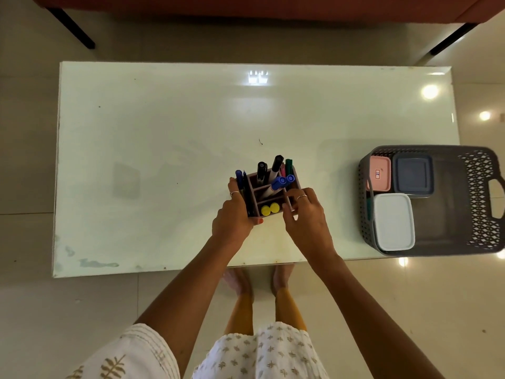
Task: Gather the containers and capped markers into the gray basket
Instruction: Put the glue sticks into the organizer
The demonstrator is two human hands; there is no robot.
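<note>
So both hands are on the mauve plastic desk organizer with divided compartments [269,194], which sits on the glossy white rectangular table [164,132] near its front edge. The left hand [235,214] wraps the organizer's left side, fingers curled over the far-left edge and thumb tucked against the front wall. The right hand [304,212] grips the right side, fingertips hooked over the rim.

Between the two hands, standing up in the compartments: two black-capped markers [262,170], two blue-capped markers [282,181] leaning toward the right hand, a green-capped marker [288,164] at the back right, and something pink next to it that I can't really make out. A dark blue pen [239,177] and a black pen sit right by the left hand's fingers. Two yellow round caps [269,209] show in the front compartment.

Well off to the right of the right hand is the gray perforated plastic basket with handles [478,201], hanging a bit over the table edge. Inside it: a pink-lidded container [379,173], a dark blue-gray lidded container [412,176] just beside it, and a white-lidded container [393,225] in front of them.
</note>
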